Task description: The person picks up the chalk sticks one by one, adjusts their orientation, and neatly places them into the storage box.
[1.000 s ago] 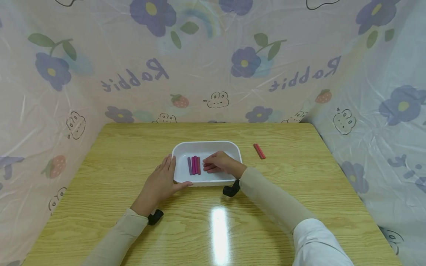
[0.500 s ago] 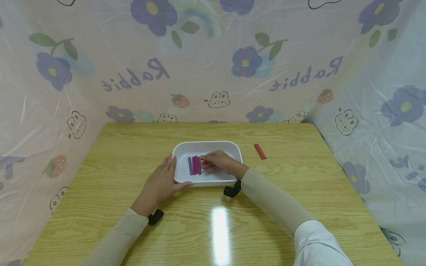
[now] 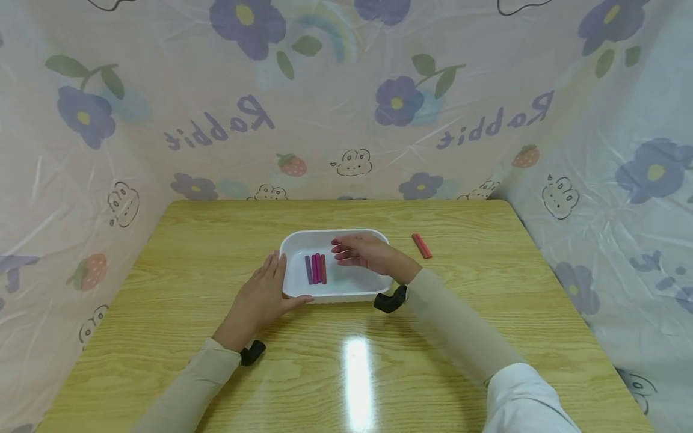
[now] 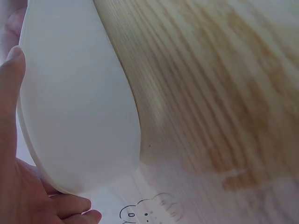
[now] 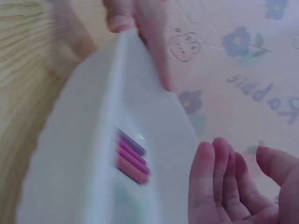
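A white tray (image 3: 352, 290) stands on the table. In it, a row of several crayon-like sticks (image 3: 316, 269) in purple, magenta and brownish red lies side by side, also seen as coloured sticks (image 5: 133, 158) in the right wrist view. My left hand (image 3: 261, 294) holds the tray's near left corner, fingers along the left wall and thumb on the front rim. Above the tray's right half is my right hand (image 3: 373, 254), its fingers loosely extended and apart from the sticks. Nothing shows between its fingers (image 5: 202, 172) and thumb in the right wrist view.
Two red sticks (image 3: 421, 246) lie together on the wooden table (image 3: 465, 240), right of the tray. A patterned curtain (image 3: 325, 120) encloses the back and sides. Black wrist mounts (image 3: 391, 299) sit under the wrists.
My right hand has drawn away from the stick row, up and to the right, its fingers spreading. The left hand and the tray stay where they were.
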Demonstrator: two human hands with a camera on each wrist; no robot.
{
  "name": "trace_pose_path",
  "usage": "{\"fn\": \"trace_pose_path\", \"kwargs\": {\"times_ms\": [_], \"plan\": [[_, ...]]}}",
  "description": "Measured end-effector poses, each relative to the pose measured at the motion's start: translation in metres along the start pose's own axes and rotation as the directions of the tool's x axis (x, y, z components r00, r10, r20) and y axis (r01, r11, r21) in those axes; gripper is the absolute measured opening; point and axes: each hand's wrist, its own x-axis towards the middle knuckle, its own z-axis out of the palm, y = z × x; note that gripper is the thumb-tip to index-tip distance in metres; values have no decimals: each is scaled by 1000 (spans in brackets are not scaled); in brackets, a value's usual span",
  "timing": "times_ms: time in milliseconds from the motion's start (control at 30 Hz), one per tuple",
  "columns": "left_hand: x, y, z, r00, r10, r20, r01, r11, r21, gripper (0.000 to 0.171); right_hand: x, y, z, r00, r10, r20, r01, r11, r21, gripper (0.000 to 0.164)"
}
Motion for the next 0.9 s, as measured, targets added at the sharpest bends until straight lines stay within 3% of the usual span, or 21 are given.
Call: {"fn": "trace_pose_path", "kwargs": {"times_ms": [167, 333, 533, 733, 900], "plan": [[0, -1, 0, 1000, 7, -7, -7, 1000, -6, 117, -14, -15, -23, 999, -31, -10, 32, 998, 54, 47], [1, -3, 1, 1000, 16, -9, -16, 1000, 2, 116, -25, -27, -49, 995, -19, -95, 23, 999, 40, 43], [1, -4, 2, 1000, 23, 6, -23, 1000, -2, 117, -39, -34, -84, 984, -39, -174, 25, 996, -86, 42], [1, -5, 4, 1000, 16, 16, -16, 1000, 8, 118, -55, -34, -120, 972, -68, -226, -2, 956, -294, 49], [1, -5, 4, 1000, 15, 15, -16, 1000, 10, 117, -66, -29, -145, 954, -71, -291, -40, 933, -357, 49]]}}
